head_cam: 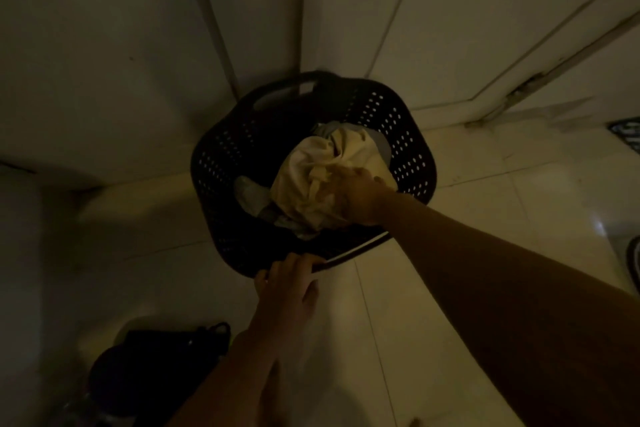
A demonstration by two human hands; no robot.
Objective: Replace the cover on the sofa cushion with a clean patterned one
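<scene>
A dark perforated laundry basket (408, 146) stands in a dim corner on the tiled floor. Inside it lies a crumpled pale yellow cloth (311, 180), plain with no pattern that I can make out, on top of some grey laundry (251, 192). My right hand (360, 198) reaches down into the basket and grips the yellow cloth in a bunch. My left hand (287, 284) rests on the basket's near rim with its fingers over the edge. No cushion is in view.
White cupboard doors (433, 28) and a wall close in behind the basket. A dark bag (162, 354) lies on the floor at the lower left. A patterned mat edge (628, 132) shows at the far right. Pale floor tiles (519, 191) stretch to the right.
</scene>
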